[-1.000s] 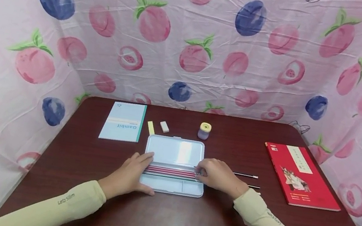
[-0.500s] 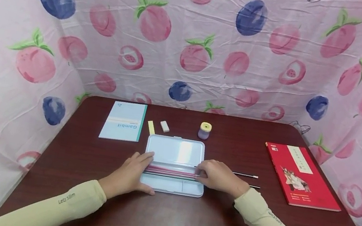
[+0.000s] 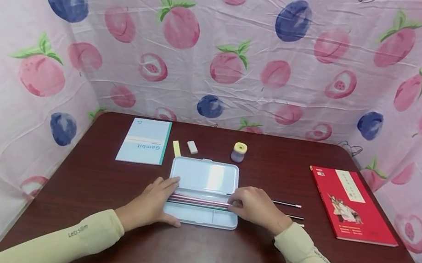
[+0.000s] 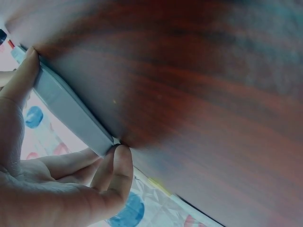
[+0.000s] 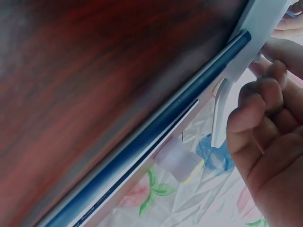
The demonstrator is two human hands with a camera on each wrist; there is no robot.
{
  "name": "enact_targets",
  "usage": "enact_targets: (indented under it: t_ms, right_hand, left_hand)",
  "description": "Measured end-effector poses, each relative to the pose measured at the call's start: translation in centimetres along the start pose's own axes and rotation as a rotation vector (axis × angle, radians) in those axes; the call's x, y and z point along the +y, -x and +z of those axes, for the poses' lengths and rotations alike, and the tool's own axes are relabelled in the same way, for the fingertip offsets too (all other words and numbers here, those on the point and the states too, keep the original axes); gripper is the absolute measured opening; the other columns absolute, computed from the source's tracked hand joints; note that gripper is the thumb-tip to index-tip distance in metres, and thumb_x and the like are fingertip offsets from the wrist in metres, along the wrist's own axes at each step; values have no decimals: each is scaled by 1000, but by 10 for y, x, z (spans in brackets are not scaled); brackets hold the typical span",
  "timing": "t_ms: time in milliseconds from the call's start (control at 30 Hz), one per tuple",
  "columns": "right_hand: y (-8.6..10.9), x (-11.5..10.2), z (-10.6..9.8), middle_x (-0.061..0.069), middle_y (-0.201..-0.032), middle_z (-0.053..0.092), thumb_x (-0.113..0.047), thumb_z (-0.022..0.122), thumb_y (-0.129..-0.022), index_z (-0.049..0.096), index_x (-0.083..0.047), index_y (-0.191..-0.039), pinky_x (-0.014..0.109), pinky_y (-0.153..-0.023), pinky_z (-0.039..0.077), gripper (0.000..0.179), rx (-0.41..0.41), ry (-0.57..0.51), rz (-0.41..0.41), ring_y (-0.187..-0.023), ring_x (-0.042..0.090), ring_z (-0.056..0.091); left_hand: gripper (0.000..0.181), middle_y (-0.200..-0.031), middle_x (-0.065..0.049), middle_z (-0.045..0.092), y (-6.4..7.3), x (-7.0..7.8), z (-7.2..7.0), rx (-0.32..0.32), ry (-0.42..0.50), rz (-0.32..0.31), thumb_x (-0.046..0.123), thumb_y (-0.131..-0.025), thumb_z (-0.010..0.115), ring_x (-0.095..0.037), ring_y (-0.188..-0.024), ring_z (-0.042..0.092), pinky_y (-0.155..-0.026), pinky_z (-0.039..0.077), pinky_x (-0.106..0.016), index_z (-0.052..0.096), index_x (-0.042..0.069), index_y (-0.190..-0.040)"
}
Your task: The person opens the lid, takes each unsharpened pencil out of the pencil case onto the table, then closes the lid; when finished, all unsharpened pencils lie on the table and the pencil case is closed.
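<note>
A white pencil case (image 3: 189, 214) lies open in the middle of the table, its lid (image 3: 195, 174) laid back on the far side. Several pencils (image 3: 199, 202), reddish and dark green, lie lengthwise inside. My left hand (image 3: 151, 201) grips the case's left end, thumb at the front and fingers behind; the left wrist view shows this hold on the case wall (image 4: 71, 111). At the right end, my right hand (image 3: 257, 206) pinches the pencils with curled fingers. Its fingertips are partly hidden in the right wrist view, where the curled fingers (image 5: 265, 92) stand by the case.
Two dark pencils, the farther one (image 3: 287, 204) and the nearer one (image 3: 297, 217), lie beside my right wrist. Behind the case are a yellow strip (image 3: 176, 148), a white eraser (image 3: 192, 147) and a small yellow-topped jar (image 3: 238, 152). A notebook (image 3: 144, 141) lies left, a red book (image 3: 353, 206) right.
The pencils in the case have shifted and turned slightly under my right fingers, their stripes looking different. Both hands stay almost in the same place.
</note>
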State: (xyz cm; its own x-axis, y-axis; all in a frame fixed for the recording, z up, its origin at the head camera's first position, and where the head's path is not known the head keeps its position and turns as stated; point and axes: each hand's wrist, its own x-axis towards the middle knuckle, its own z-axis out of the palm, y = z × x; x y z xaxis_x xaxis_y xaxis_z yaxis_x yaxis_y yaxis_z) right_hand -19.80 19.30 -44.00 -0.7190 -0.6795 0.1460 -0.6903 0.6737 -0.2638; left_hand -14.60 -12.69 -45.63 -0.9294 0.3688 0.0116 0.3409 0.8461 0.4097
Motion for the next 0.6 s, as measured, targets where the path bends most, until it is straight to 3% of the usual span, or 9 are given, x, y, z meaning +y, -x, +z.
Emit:
enact_targets:
  t_ms: [167, 400, 600]
  right_hand:
    - [3, 2, -1, -10, -73, 67, -16, 90, -86, 85, -16, -93, 20, -59, 44, 9, 28, 2, -8, -63, 0, 46]
    - [10, 8, -5, -5, -89, 79, -16, 90, -86, 86, -16, -99, 26, -72, 59, 14, 80, 6, 3, -74, 2, 64]
    - [22, 20, -11, -9, -84, 75, -14, 90, -86, 86, -18, -96, 24, -69, 56, 12, 134, -22, 50, -71, -1, 60]
  left_hand:
    - [114, -165, -13, 49, 1, 1, -1, 5, -9, 6, 56, -69, 98, -29, -125, 50, -106, 51, -47, 51, -1, -155]
    - [115, -165, -13, 48, 1, 0, 0, 5, -3, 4, 56, -69, 98, -29, -127, 50, -109, 50, -49, 50, -2, -156]
    - [116, -166, -13, 48, 1, 1, 0, 0, 15, -9, 55, -69, 98, -31, -129, 49, -111, 49, -49, 49, -1, -157]
